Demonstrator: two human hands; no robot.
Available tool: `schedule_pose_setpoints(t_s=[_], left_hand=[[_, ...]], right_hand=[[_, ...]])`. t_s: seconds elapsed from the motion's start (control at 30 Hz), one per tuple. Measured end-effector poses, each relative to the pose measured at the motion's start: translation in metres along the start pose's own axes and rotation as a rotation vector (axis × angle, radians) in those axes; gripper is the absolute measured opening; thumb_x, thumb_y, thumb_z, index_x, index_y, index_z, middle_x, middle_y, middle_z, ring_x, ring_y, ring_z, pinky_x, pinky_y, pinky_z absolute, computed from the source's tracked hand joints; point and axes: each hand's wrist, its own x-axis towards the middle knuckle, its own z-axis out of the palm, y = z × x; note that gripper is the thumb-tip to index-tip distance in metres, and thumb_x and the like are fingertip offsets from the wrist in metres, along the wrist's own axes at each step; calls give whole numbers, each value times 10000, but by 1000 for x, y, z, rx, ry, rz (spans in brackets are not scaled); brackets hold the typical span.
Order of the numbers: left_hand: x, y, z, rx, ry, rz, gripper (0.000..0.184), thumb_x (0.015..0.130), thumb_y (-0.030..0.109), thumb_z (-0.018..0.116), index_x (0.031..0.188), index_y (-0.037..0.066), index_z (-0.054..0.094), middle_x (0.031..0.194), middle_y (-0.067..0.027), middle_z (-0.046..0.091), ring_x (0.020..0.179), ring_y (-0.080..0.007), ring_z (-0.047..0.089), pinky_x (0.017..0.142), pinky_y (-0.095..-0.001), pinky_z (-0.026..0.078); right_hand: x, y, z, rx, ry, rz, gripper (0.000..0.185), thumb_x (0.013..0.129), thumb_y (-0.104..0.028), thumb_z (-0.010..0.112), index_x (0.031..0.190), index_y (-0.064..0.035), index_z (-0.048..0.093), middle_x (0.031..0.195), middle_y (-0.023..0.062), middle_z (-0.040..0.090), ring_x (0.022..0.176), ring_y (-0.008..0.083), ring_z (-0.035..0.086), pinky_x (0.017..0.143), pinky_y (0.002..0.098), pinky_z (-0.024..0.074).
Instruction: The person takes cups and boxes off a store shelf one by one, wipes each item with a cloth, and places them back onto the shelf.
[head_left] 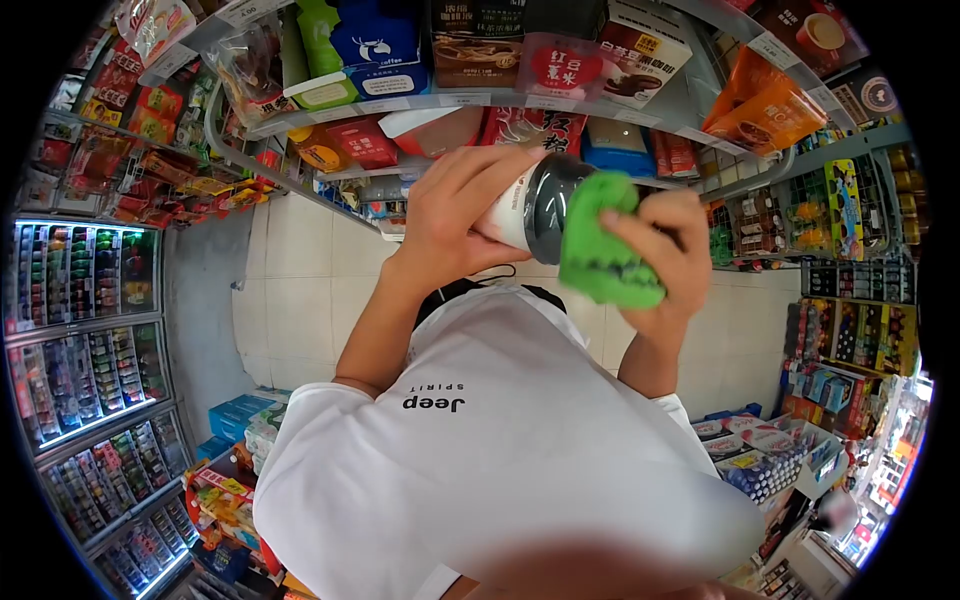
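My left hand (440, 205) is wrapped round a jar (512, 212) with a pale label and a wide dark lid (553, 205). The jar is tipped on its side, its lid facing right. In my right hand (672, 250) is a bunched green cloth (603, 255) with a dark scalloped edge, held right by the lid. The cloth and fingers are a little blurred, so I cannot tell whether the cloth touches the lid. Both hands are in front of my chest, just short of the shelf.
Ahead stands a metal shelf (480, 100) with boxed and bagged goods, including a blue coffee box (375, 50) and an orange bag (765, 105). Lit drinks coolers (85, 330) line the left. Stacked cartons (755, 450) are at the right, and pale floor tiles (300, 290) lie below.
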Motion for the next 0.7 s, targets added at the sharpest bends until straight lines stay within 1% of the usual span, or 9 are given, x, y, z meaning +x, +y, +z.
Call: schedule_pose_setpoints(t_s=[0.1,0.2,0.23,0.37,0.47,0.57,0.6,0.63,0.7], left_hand=[[2,3,-4,67,27,-5,728,620,350,909,1274,109,696,1172,-70,713,973,-280,685,806,-395,528],[9,4,-17,226,-95,197,635,653,245,880,1233,63,699,1151,-100,728,989,-291,702,820,-390,545],[12,11,-15,236,-87,203,500,699,218,840,1166,89,717,1143,-64,736,993,-266,702,817,-390,547],[9,2,-16,231,-119,394,346,731,163,802,1059,102,711,1137,-63,745,969,-263,711,815,-409,558],[6,-5,-19,214,-74,435,437,707,176,835,1114,73,714,1141,-96,744,954,-274,718,808,-404,562],[-4,3,-15,-133,-20,87,614,651,265,898,1205,73,715,1140,-89,731,1007,-281,700,865,-384,547],[-7,4,-14,-229,-49,13,846,594,295,970,1322,14,644,1193,-144,715,1046,-297,703,928,-390,537],[-13,9,-12,-345,-47,-157,866,605,285,972,1346,7,620,1220,-144,705,1068,-275,696,953,-385,529],[-28,13,-5,-599,-93,-473,899,654,280,962,1404,-5,556,1286,-117,678,1108,-197,664,985,-356,510]], right_hand=[[-1,-12,-9,90,-138,-98,561,583,-121,841,1142,-117,786,949,40,568,817,216,550,687,323,449],[5,-6,-5,-100,11,91,493,590,-164,836,1082,-145,809,909,22,576,798,207,548,682,330,443],[7,4,-9,-172,-36,47,460,609,-196,838,1065,-150,810,908,21,579,788,214,545,679,332,444],[17,2,-23,52,-322,-144,483,629,-156,829,1108,-111,785,944,47,580,783,233,547,674,334,453],[19,15,-18,67,-271,20,458,638,-129,810,1094,-99,783,912,59,579,788,237,566,678,339,463],[9,28,-15,224,-226,175,465,638,-2,708,1101,-13,749,986,102,622,830,222,596,727,311,488],[3,32,-12,300,-204,228,469,639,20,684,1105,4,741,1009,111,631,839,217,601,738,305,491],[-3,29,-8,351,-156,306,471,645,49,625,1107,55,714,1051,132,643,882,211,605,783,298,486],[-16,22,7,293,-9,312,469,647,46,635,1109,64,709,1052,134,639,901,219,603,803,304,480]])
